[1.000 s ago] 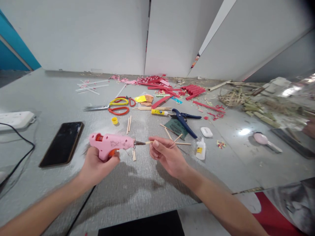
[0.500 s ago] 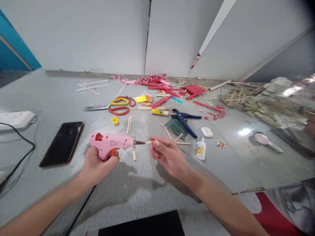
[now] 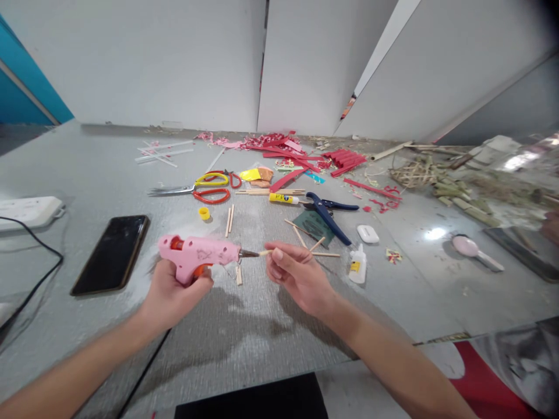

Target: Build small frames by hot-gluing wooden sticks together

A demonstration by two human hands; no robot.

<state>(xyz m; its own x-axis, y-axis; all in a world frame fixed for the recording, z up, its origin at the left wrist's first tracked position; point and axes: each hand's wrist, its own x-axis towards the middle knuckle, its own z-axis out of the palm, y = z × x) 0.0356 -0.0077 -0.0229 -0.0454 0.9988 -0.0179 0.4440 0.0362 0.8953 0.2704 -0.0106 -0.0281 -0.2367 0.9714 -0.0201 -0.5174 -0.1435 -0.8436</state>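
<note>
My left hand (image 3: 179, 294) is wrapped round the handle of a pink glue gun (image 3: 212, 250), its thumb near the orange trigger. The gun's metal nozzle points right, at the tip of a small wooden stick (image 3: 264, 253). That stick is pinched between the thumb and fingers of my right hand (image 3: 299, 273); most of it is hidden. Below the nozzle lie short stick pieces (image 3: 239, 275) on the table. Two more sticks (image 3: 229, 221) lie behind the gun, and several crossed sticks (image 3: 318, 244) rest beyond my right hand.
Scissors (image 3: 205, 187), a glue stick (image 3: 283, 199), blue-handled cutters (image 3: 329, 215) and red paper strips (image 3: 297, 157) lie farther back. A phone (image 3: 111, 254) and a power strip (image 3: 30, 212) are on the left. A white glue bottle (image 3: 357, 266) stands right; a pink brush-like object (image 3: 474, 250) lies beyond.
</note>
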